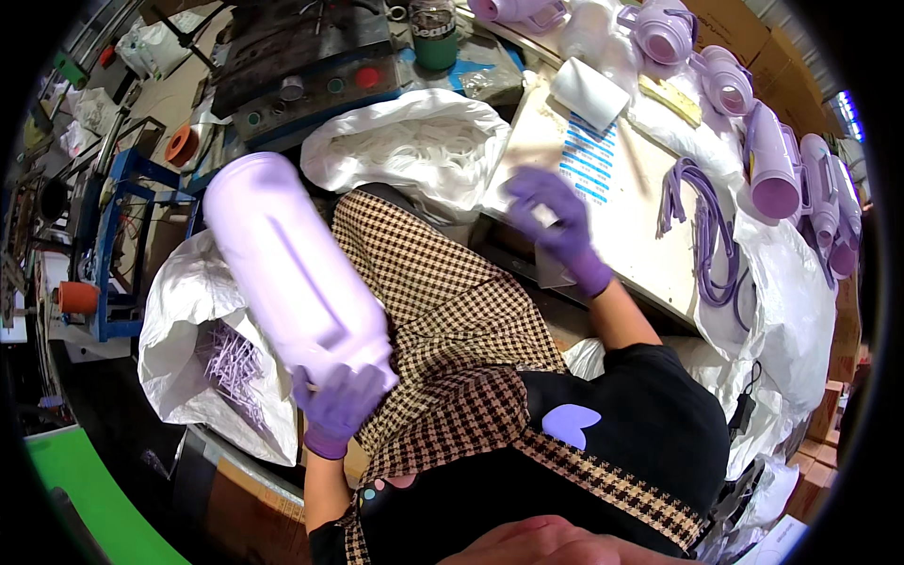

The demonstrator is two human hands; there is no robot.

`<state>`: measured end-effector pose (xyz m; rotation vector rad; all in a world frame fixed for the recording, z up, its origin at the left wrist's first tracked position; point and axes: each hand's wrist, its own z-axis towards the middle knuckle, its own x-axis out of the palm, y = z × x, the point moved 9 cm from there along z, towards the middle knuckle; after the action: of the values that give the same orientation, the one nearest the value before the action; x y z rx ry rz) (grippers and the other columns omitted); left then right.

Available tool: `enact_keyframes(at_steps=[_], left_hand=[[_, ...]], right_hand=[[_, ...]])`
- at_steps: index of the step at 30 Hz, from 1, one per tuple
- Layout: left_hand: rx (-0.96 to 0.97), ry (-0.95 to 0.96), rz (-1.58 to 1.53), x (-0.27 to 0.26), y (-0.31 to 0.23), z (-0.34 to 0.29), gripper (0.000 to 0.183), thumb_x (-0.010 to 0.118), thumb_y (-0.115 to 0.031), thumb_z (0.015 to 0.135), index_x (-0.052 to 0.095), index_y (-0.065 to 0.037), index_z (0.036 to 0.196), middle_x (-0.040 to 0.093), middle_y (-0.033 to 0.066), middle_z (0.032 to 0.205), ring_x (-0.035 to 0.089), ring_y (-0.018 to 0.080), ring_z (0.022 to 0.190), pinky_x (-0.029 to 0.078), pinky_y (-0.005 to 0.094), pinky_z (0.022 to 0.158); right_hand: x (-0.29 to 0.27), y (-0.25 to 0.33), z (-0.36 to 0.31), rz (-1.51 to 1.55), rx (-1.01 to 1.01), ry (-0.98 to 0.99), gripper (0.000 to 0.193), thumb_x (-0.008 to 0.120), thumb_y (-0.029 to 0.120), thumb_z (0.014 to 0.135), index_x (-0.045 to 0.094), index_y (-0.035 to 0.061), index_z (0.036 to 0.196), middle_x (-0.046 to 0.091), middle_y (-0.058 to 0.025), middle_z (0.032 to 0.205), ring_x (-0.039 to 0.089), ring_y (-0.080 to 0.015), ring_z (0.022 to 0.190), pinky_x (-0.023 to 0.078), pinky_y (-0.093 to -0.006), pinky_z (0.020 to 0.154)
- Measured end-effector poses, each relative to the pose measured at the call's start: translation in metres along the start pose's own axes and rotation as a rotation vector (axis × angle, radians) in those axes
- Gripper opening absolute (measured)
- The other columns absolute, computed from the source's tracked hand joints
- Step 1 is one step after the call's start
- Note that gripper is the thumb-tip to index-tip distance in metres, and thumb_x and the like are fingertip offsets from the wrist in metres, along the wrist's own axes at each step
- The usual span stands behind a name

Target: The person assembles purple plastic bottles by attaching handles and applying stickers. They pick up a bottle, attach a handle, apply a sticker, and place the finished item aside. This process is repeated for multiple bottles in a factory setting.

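My left hand (344, 405), in a purple glove, grips the lower end of a large lilac plastic bottle (292, 254). The bottle lies tilted across my left side, and a long groove runs down its wall. My right hand (560, 226), gloved the same way, is raised over the worktable's near edge with its fingers curled together. A small whitish bit shows between those fingers, slightly blurred, too small to name. Between the bottle and this hand stands an open white sack (410, 141) of pale rings. Beneath the bottle, another white sack (188, 320) holds thin lilac sticks (231, 372).
On the worktable (650, 250) lie a white roll (589, 94), a blue-striped sheet (586, 160) and purple straps (711, 226). Several lilac jugs (772, 169) line its far right side. A dark machine (301, 80) with buttons and a green jar (434, 38) stand ahead.
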<state>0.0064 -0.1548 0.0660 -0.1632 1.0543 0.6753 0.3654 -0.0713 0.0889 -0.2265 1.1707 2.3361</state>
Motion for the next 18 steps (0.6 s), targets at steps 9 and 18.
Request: enact_keyframes(at_steps=[9, 18], left_hand=[[0.180, 0.186, -0.160, 0.046, -0.033, -0.011, 0.030, 0.068, -0.021, 0.086, 0.068, -0.035, 0.113, 0.067, -0.0174, 0.123, 0.061, 0.0078, 0.110, 0.036, 0.0509, 0.106], [0.162, 0.066, -0.105, 0.031, -0.037, -0.005, 0.028, 0.072, -0.021, 0.084, 0.070, -0.036, 0.108, 0.067, -0.0207, 0.113, 0.060, 0.0086, 0.102, 0.033, 0.0504, 0.108]], right_hand=[[-0.108, -0.126, -0.063, -0.525, 0.640, -0.084, 0.036, 0.085, 0.012, 0.073, 0.075, 0.0060, 0.107, 0.066, -0.0124, 0.106, 0.063, -0.0270, 0.102, 0.053, -0.0365, 0.092], [-0.111, -0.128, -0.060, -0.559, 0.474, -0.128, 0.027, 0.084, 0.019, 0.072, 0.077, 0.0076, 0.096, 0.067, -0.0100, 0.093, 0.062, -0.0284, 0.095, 0.052, -0.0384, 0.083]])
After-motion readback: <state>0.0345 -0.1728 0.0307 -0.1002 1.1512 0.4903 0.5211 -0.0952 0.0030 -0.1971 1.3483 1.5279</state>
